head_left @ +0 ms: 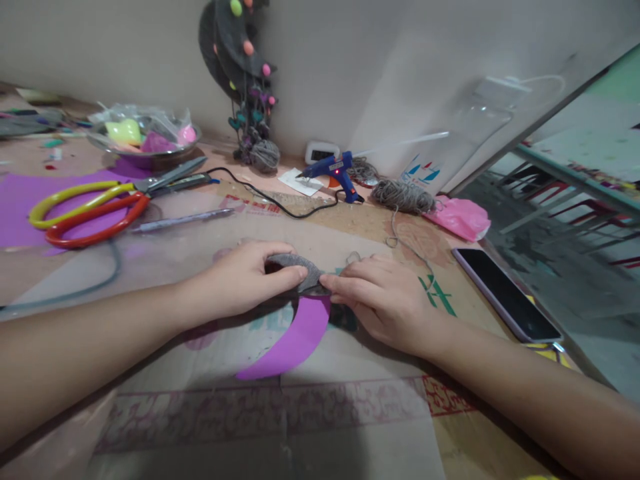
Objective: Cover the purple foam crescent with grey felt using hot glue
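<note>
A purple crescent cut-out (300,340) has its upper part wrapped in grey yarn (307,270), while its lower, pointed half is bare. My left hand (250,277) grips the wrapped part, thumb on top and fingers behind. Against the edge of the wrapping, my right hand (380,297) pinches with thumb and forefinger; the strand there is mostly hidden. From near that hand a loose grey strand (415,250) runs back to a bundle of grey yarn (403,195).
A blue glue gun (335,172) with a lit red light stands at the back. Scissors (95,210), a pen (185,219) and purple sheet (20,207) lie left, near a metal bowl (145,157). A phone (505,293) lies right. A yarn-wrapped crescent hanging (225,60) leans on the wall.
</note>
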`<control>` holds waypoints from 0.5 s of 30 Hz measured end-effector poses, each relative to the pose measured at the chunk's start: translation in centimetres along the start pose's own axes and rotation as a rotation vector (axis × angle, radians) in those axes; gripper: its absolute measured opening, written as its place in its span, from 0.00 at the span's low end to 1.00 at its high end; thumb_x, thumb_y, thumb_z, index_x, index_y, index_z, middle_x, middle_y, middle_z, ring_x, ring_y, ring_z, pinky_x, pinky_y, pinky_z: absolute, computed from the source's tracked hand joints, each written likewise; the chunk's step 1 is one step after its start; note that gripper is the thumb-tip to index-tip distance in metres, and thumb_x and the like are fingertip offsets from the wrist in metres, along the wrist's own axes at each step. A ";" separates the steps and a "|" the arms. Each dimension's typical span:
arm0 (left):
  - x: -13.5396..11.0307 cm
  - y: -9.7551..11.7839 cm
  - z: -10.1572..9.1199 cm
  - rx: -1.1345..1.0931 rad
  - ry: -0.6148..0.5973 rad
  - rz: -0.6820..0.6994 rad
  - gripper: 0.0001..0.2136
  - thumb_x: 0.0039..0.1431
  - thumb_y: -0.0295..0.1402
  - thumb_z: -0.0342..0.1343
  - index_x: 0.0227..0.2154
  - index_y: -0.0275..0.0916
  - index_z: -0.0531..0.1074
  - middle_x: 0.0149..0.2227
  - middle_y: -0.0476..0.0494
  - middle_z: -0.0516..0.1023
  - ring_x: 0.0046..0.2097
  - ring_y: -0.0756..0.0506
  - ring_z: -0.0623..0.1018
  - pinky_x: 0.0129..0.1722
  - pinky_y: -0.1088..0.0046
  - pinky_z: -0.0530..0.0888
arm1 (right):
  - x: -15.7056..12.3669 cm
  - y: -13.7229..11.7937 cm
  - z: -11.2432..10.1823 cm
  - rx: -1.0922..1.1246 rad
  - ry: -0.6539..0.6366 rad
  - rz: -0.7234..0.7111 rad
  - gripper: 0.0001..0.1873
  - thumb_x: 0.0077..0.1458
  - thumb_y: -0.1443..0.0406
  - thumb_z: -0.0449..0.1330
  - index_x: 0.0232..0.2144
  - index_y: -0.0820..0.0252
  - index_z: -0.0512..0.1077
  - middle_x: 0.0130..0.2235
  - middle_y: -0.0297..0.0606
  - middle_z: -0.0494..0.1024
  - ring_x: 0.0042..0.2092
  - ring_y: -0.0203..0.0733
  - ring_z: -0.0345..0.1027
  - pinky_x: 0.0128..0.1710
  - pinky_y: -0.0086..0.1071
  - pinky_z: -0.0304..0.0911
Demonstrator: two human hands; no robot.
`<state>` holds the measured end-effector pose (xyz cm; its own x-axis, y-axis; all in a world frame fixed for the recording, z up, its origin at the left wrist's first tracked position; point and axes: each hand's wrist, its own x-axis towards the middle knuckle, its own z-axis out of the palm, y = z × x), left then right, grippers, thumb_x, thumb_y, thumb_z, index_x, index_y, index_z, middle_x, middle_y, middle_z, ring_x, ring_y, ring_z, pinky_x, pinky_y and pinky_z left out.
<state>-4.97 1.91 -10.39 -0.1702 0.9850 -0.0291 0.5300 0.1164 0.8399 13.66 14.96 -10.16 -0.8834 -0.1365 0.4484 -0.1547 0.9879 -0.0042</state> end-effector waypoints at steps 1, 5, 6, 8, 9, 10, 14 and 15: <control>0.0 0.0 0.0 -0.006 -0.002 0.001 0.11 0.56 0.39 0.49 0.23 0.38 0.66 0.22 0.53 0.67 0.25 0.51 0.66 0.24 0.78 0.61 | 0.0 0.0 -0.1 0.030 -0.001 0.021 0.11 0.58 0.69 0.53 0.43 0.63 0.70 0.32 0.39 0.75 0.32 0.38 0.66 0.31 0.32 0.58; 0.0 -0.3 0.1 -0.027 -0.004 -0.001 0.11 0.57 0.39 0.49 0.24 0.38 0.67 0.22 0.53 0.66 0.25 0.51 0.66 0.24 0.78 0.61 | -0.2 0.1 -0.3 0.082 0.025 0.073 0.14 0.58 0.68 0.54 0.46 0.64 0.68 0.34 0.41 0.74 0.35 0.40 0.67 0.34 0.33 0.60; 0.0 -0.3 0.1 -0.028 0.000 0.001 0.11 0.57 0.40 0.49 0.24 0.38 0.67 0.22 0.53 0.66 0.26 0.51 0.67 0.24 0.78 0.62 | -0.3 0.1 -0.3 0.075 0.030 0.066 0.14 0.57 0.68 0.54 0.46 0.63 0.69 0.34 0.41 0.74 0.35 0.40 0.67 0.34 0.33 0.60; 0.0 -0.4 0.1 -0.026 0.008 0.005 0.12 0.57 0.40 0.50 0.25 0.38 0.67 0.23 0.53 0.67 0.26 0.51 0.67 0.24 0.77 0.62 | -0.4 0.2 -0.2 0.057 0.027 0.044 0.13 0.57 0.68 0.55 0.46 0.62 0.69 0.34 0.40 0.74 0.35 0.40 0.67 0.33 0.33 0.59; 0.0 -0.4 0.1 -0.025 0.011 0.004 0.12 0.57 0.40 0.50 0.25 0.38 0.68 0.23 0.53 0.68 0.26 0.51 0.67 0.24 0.77 0.62 | -0.4 0.2 -0.2 0.047 0.026 0.036 0.13 0.57 0.68 0.55 0.45 0.62 0.69 0.34 0.40 0.74 0.35 0.40 0.67 0.33 0.33 0.59; 0.0 -0.4 0.1 -0.024 0.012 0.002 0.11 0.57 0.40 0.50 0.25 0.38 0.68 0.23 0.53 0.68 0.26 0.51 0.67 0.25 0.77 0.62 | -0.4 0.2 -0.1 0.036 0.027 0.029 0.12 0.57 0.68 0.55 0.45 0.62 0.69 0.34 0.40 0.74 0.35 0.39 0.67 0.33 0.33 0.59; 0.0 -0.3 0.1 -0.012 0.009 -0.006 0.11 0.56 0.39 0.50 0.24 0.38 0.67 0.23 0.53 0.68 0.26 0.51 0.67 0.25 0.77 0.62 | -0.1 0.0 -0.1 -0.002 0.016 0.010 0.10 0.58 0.67 0.55 0.42 0.62 0.71 0.32 0.39 0.74 0.33 0.39 0.66 0.31 0.32 0.56; 0.0 -0.3 0.1 -0.008 0.009 -0.007 0.11 0.56 0.40 0.50 0.24 0.38 0.67 0.23 0.53 0.68 0.26 0.51 0.67 0.25 0.77 0.62 | -0.1 0.0 -0.1 -0.011 0.011 0.009 0.10 0.58 0.67 0.55 0.42 0.62 0.71 0.32 0.39 0.75 0.32 0.39 0.66 0.31 0.32 0.56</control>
<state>-5.06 1.87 -10.67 -0.1813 0.9830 -0.0303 0.5224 0.1224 0.8439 13.75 14.97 -10.12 -0.8798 -0.1272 0.4579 -0.1421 0.9899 0.0021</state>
